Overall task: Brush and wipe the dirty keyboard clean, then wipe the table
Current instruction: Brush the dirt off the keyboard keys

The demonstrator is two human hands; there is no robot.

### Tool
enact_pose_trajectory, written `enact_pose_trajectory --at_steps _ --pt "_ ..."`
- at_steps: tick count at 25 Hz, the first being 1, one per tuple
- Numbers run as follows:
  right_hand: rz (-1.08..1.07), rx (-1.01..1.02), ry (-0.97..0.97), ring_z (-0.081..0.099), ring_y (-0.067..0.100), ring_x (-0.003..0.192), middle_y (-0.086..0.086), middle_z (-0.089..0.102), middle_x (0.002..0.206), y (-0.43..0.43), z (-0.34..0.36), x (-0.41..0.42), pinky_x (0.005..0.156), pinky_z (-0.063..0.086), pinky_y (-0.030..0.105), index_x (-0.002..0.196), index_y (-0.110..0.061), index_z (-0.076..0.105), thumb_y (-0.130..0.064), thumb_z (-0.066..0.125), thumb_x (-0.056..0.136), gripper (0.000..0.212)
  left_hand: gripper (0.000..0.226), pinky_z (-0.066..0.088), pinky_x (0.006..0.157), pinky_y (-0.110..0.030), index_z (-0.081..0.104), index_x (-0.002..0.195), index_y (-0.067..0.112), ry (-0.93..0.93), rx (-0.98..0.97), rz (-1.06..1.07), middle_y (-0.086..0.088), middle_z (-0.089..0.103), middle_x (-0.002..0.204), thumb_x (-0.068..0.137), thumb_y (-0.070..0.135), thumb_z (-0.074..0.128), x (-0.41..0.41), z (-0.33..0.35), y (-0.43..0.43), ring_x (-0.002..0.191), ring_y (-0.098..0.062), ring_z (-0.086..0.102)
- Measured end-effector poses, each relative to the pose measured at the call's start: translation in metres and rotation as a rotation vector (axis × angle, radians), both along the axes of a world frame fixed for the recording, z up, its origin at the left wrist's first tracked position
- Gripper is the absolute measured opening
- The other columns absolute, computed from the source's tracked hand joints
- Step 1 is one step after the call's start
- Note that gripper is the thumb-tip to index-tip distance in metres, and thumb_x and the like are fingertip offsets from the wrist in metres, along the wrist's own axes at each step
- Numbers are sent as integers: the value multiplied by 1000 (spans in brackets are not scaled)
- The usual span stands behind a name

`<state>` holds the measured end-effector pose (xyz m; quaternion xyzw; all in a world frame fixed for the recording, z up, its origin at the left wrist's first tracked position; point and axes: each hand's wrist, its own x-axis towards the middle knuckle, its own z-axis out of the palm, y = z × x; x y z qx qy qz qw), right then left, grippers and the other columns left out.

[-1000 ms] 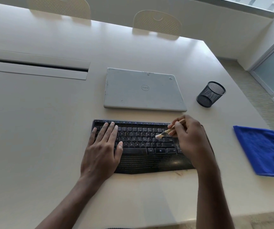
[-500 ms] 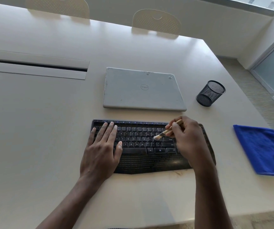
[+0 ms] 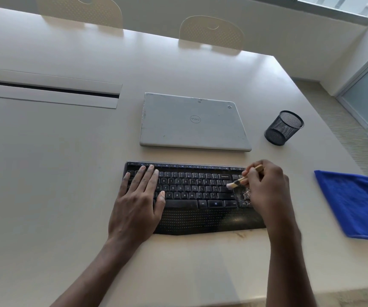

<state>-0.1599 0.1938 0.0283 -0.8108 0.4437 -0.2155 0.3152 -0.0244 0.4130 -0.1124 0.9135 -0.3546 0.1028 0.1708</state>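
A black keyboard (image 3: pixel 196 196) with a wrist rest lies on the pale table (image 3: pixel 56 185) in front of me. My left hand (image 3: pixel 138 202) rests flat on its left end, fingers straight over the keys. My right hand (image 3: pixel 265 191) pinches a small wooden-handled brush (image 3: pixel 239 180), whose pale bristles touch the keys near the right end. Light crumbs or dust show on the keys just beside that hand. The keyboard's far right end is hidden under my right hand. A folded blue cloth (image 3: pixel 353 204) lies to the right.
A closed grey laptop (image 3: pixel 194 122) sits just behind the keyboard. A black mesh pen cup (image 3: pixel 284 127) stands at its right. A cable slot (image 3: pixel 50 91) runs across the table's left. Two chair backs stand at the far edge. The table's right edge is near the cloth.
My right hand and the brush have shifted a little to the right along the keys, uncovering a dusty patch. My left hand has stayed flat on the keyboard's left end.
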Motion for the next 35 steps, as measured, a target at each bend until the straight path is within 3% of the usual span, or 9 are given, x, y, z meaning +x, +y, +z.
enact_pose_trajectory --at_steps 2,5,10,13,16,20,25,30,35 --pt "29 8 -33 72 -2 67 -1 73 76 0 -1 1 56 49 8 90 -14 68 -11 52 104 22 64 25 128 -50 45 158 12 1 4 3 -6 39 166 103 43 37 0 0 0 157 -19 31" --pt "102 144 -73 76 9 74 1 76 78 3 -5 5 71 60 25 90 -14 70 -10 54 104 22 64 25 128 -50 44 158 12 3 7 1 -5 39 166 103 44 37 1 -1 0 157 -19 30" --pt "-48 -30 4 65 -12 59 3 72 80 -1 3 -4 52 43 4 92 -14 69 -11 51 104 21 64 25 128 -50 44 158 12 2 9 4 -6 39 166 104 44 35 0 -1 0 157 -19 30" --pt "103 99 -44 76 7 74 1 76 77 8 1 -1 71 62 24 91 -17 71 -13 54 104 22 64 24 128 -50 44 158 12 0 11 4 -6 39 166 104 44 36 1 -1 0 157 -19 30" --pt "106 142 -26 76 13 78 -1 76 76 7 -6 -5 81 64 40 88 -19 71 -13 54 103 23 64 24 128 -49 45 158 11 -1 6 2 -6 39 166 103 44 37 0 -1 0 157 -19 30" --pt "-46 -37 45 68 -7 64 2 73 80 2 6 -14 58 49 7 90 -16 67 -13 51 104 22 64 24 128 -49 45 158 12 -2 0 5 -6 39 166 103 44 38 0 0 0 157 -19 30" --pt "129 117 -28 76 9 74 -1 76 75 14 0 -7 79 64 41 89 -18 70 -12 54 103 22 64 24 128 -49 46 157 11 -7 -11 2 -6 39 165 102 43 39 0 -1 0 157 -20 32" --pt "31 -21 18 70 -3 70 -6 73 76 10 4 -14 70 57 28 92 -17 69 -16 51 104 21 63 23 129 -48 46 157 12 -3 -6 4 -6 40 166 103 43 40 0 -1 0 157 -20 31" --pt "107 17 -7 73 7 76 -6 73 75 13 -3 -14 81 61 35 92 -17 71 -15 54 103 20 64 23 129 -48 46 157 12 -3 5 7 -6 39 166 103 44 38 0 0 1 157 -19 31"
